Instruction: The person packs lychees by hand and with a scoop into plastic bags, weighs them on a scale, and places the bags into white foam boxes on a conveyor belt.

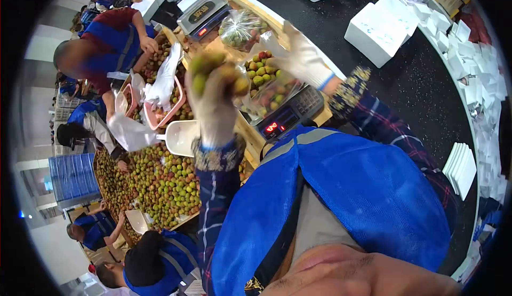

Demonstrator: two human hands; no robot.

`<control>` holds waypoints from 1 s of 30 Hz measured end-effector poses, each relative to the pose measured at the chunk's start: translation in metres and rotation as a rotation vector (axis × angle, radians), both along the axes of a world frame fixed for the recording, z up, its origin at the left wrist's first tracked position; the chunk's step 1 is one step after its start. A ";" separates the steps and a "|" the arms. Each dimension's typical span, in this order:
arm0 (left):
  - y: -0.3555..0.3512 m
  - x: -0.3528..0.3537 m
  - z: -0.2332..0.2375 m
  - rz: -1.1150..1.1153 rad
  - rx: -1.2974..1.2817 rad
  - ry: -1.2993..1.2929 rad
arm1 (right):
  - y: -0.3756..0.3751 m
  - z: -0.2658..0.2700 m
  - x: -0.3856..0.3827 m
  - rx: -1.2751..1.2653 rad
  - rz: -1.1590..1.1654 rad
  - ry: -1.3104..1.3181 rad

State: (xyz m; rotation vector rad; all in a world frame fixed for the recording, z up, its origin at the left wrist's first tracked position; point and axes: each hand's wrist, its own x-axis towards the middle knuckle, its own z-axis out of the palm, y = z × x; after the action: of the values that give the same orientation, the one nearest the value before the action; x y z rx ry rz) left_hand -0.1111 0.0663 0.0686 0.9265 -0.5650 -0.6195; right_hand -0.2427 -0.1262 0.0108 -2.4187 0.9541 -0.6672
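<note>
My left hand (216, 109), in a white knit glove and blurred by motion, is closed around several green and reddish lychees (205, 72) above the sorting table. My right hand (306, 64), also gloved, has its fingers spread at the edge of a clear plastic bag (285, 85). Inside that bag lie lychees (261, 74). The bag rests on a digital scale (282, 122) with a lit red display. Just beyond it sits a filled clear bag (240, 29). A white scoop (181, 137) lies beside my left wrist on the fruit.
Loose lychees (170, 184) cover the table on the left. Pink baskets (165, 109) with white plastic bags stand among them. A second scale (202, 16) is at the back. Several people in blue vests work at left. White foam boxes (373, 32) sit on the black conveyor (421, 98).
</note>
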 end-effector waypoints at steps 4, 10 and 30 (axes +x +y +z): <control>-0.068 -0.008 -0.026 -0.157 0.033 0.147 | -0.043 -0.051 0.026 0.310 0.152 -0.299; -0.089 -0.002 -0.100 -0.167 0.246 0.116 | -0.063 -0.076 0.000 0.610 0.034 -0.337; -0.082 0.055 -0.167 -0.085 0.851 -1.216 | -0.037 -0.065 -0.039 0.406 0.026 -0.134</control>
State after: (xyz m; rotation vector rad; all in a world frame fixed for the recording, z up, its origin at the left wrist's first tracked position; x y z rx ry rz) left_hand -0.0556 -0.0155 -0.0981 2.1107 -1.4760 -0.2883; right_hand -0.2821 -0.1630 -0.0538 -2.0015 0.9016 -0.5562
